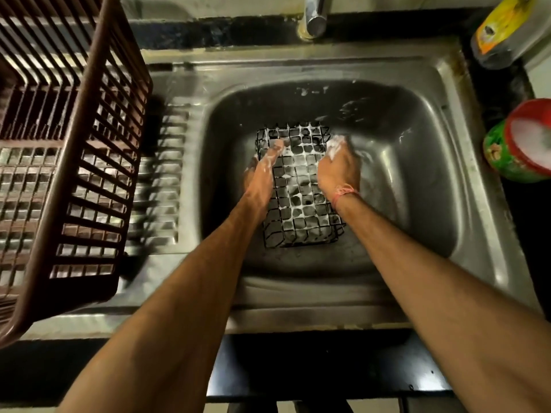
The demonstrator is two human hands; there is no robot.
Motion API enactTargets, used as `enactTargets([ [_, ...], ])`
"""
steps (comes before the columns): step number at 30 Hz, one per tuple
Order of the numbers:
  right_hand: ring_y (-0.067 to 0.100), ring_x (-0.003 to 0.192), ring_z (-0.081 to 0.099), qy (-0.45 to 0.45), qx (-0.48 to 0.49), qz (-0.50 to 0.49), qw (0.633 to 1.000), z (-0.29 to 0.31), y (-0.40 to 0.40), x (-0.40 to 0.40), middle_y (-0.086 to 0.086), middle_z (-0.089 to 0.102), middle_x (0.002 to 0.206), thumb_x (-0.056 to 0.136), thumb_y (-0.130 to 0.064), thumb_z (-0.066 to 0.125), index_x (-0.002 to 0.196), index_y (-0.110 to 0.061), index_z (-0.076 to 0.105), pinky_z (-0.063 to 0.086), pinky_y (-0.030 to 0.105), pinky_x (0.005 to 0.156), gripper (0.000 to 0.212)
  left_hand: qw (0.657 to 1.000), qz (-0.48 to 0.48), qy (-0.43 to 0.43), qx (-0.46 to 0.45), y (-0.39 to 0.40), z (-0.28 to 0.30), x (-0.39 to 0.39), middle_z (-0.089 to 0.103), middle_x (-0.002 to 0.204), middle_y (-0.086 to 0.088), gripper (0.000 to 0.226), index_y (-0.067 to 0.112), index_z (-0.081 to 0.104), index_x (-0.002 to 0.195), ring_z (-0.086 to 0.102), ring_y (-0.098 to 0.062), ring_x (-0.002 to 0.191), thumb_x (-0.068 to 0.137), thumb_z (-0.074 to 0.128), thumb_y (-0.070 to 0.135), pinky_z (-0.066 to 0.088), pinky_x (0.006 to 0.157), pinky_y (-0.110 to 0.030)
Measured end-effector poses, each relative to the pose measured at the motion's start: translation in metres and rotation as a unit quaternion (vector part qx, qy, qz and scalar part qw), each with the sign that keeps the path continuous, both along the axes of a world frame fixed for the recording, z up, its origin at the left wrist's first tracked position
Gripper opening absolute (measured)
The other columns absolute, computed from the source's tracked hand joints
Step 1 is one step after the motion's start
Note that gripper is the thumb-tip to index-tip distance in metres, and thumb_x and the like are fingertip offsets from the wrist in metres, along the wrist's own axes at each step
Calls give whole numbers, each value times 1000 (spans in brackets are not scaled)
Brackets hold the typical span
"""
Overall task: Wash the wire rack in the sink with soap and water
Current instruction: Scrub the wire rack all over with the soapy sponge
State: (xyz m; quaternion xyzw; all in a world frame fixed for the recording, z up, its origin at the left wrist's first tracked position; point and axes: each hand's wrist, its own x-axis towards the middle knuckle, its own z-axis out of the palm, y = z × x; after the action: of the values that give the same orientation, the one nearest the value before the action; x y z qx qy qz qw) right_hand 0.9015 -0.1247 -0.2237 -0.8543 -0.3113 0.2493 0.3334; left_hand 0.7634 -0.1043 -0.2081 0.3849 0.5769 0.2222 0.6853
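Observation:
A black wire rack (301, 201) lies in the steel sink (423, 204), its grid filmed with white soap foam. My left hand (262, 171) lies along the rack's left edge, soapy fingers stretched over the wires. My right hand (338, 168) is at the rack's upper right corner, fingers curled around something foamy and blurred; what it grips is hidden by lather. A thread band circles the right wrist.
A brown plastic dish basket (74, 162) stands on the drainboard at left. The tap (314, 16) is above the sink's back rim. A yellow-labelled bottle (504, 28) and a green tub with foamy soap (518, 144) sit on the dark counter at right.

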Motion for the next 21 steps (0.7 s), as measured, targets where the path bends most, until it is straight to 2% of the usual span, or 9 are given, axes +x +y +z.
enactTargets([
  [3,19,97,62,-35,7,15,999,-11,7,10,4,60,116,97,2,58,140,-15,52,60,32,76,47,999,3,27,41,5,-8,0,44,166,12,68,33,56,153,33,-1,141,97,47,72,15,130,-44],
  [7,16,103,65,34,97,-124,987,-2,24,27,7,69,121,98,2,54,130,-10,62,58,31,93,35,996,52,69,24,3,-23,0,66,144,12,85,31,61,150,56,-10,135,84,58,84,42,108,-29],
  [10,19,123,62,-97,110,101,984,11,26,4,1,62,138,98,0,51,142,-20,56,48,16,102,48,991,96,88,17,3,-28,4,69,141,6,85,24,63,148,61,-15,130,84,68,80,41,104,-27],
  [13,22,159,14,-209,15,275,938,1,15,-8,1,22,171,105,-43,44,162,-28,28,14,42,130,61,990,100,102,10,1,-25,5,58,156,-1,104,24,51,159,53,-23,145,78,67,88,37,122,-42],
  [14,24,160,12,-205,-3,244,948,-3,7,-5,2,14,173,105,-49,41,165,-29,17,24,44,127,67,989,104,104,2,0,-22,6,58,155,-1,105,23,49,159,54,-24,143,78,66,88,36,124,-45],
  [16,28,148,39,-167,-14,169,971,-4,-13,1,5,16,172,108,-46,42,166,-30,7,57,30,90,69,988,116,103,-6,2,-31,7,62,148,4,111,23,53,156,59,-22,135,71,68,93,36,124,-46],
  [18,27,137,53,-179,-10,183,967,-6,-33,0,8,14,173,108,-30,46,166,-31,10,59,26,75,68,988,111,108,-20,5,-41,6,58,156,2,129,28,49,159,57,-24,141,56,64,105,36,124,-53],
  [19,29,147,42,-209,-6,215,954,-7,-38,-3,7,7,174,107,-25,45,166,-31,13,60,34,89,67,990,102,97,-21,6,-43,6,54,160,0,132,29,46,161,53,-26,145,55,62,106,34,126,-54],
  [21,27,160,8,-268,2,296,917,-4,-41,-11,8,-1,174,107,-31,39,166,-28,13,34,49,123,65,994,90,59,-13,3,-33,8,43,168,0,117,27,39,165,41,-21,154,74,57,98,24,131,-47],
])
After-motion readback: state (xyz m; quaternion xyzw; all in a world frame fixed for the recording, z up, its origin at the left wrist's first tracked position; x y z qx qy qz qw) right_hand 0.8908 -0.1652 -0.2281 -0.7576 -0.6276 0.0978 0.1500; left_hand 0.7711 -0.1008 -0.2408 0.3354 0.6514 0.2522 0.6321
